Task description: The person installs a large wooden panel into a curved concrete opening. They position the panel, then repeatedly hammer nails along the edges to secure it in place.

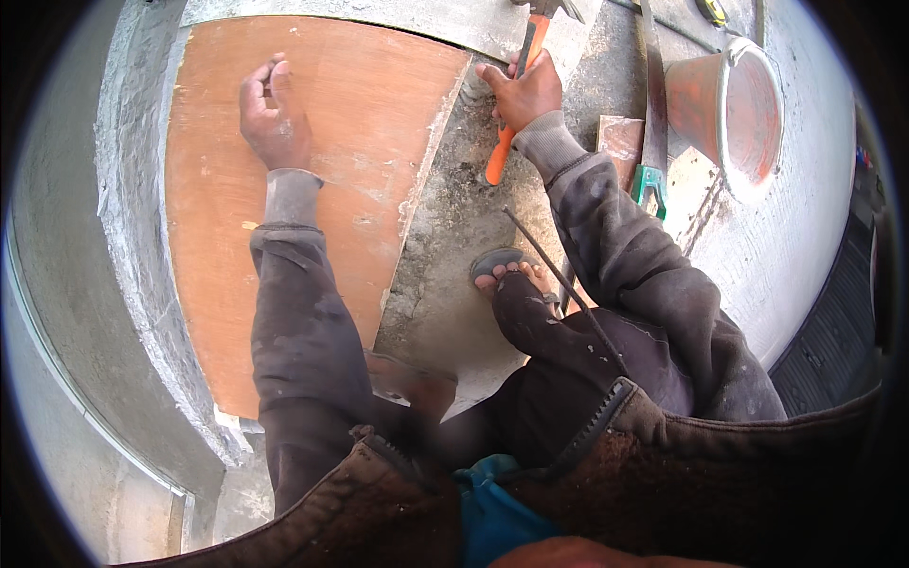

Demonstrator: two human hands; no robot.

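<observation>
Over the upper left part of the board (369,142): the left hand (275,123) has its fingers curled, with the thumb close to them. Whether this grip has something small inside, or whether the hand touches the board, I cannot tell.
Just past the board's upper right corner: the right hand (528,95) has its grip closed around the orange handle of the hammer (501,156).
Hammer head: it points away from the person and is partly cut by the upper edge of the view, so its facing is not clear.
Handle end: it comes out below the fist. I judge this hold good for control; a hold nearer the end would give more force.
Left fingers: better to keep them well apart from the hammer's head.
Board's right edge: it looks rough, so bare fingers should not slide along it.
Saw (654,104): it lies to the right of the hammer, its green handle near the right sleeve (625,227); a wide elbow could catch it.
Bucket (696,99): just beyond the saw, on the same side.
Foot (486,280): below the hammer, on the floor (436,237); lower the tool with care there.
</observation>
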